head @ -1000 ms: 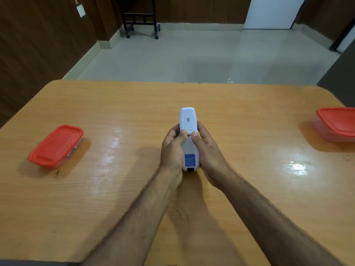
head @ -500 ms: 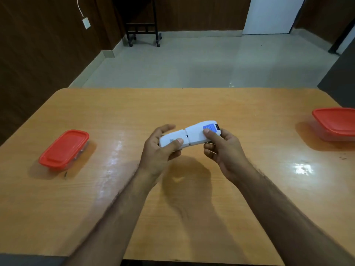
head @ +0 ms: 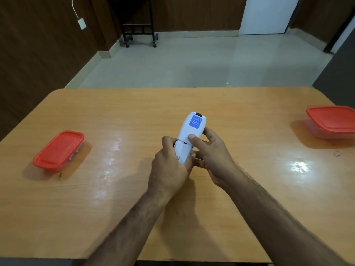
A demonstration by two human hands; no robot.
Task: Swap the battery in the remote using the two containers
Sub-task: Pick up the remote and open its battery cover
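A white remote (head: 189, 134) is held back side up above the middle of the wooden table (head: 134, 112), its blue label at the far end. My left hand (head: 171, 167) wraps the near end with the battery cover. My right hand (head: 209, 150) grips the right side, thumb pressed on the back just above the cover seam. A clear container with a red lid (head: 58, 150) stands at the table's left. A second red-lidded container (head: 332, 121) sits at the right edge, partly cut off by the frame.
The table's far edge borders an open tiled floor (head: 192, 62). A black wheeled stand (head: 140, 25) is by the back wall. Dark wood panels line the left wall.
The remote has been turned end for end: the blue label end pointed towards me, swung to the right, and now points away. Both hands kept hold and shifted their grip.
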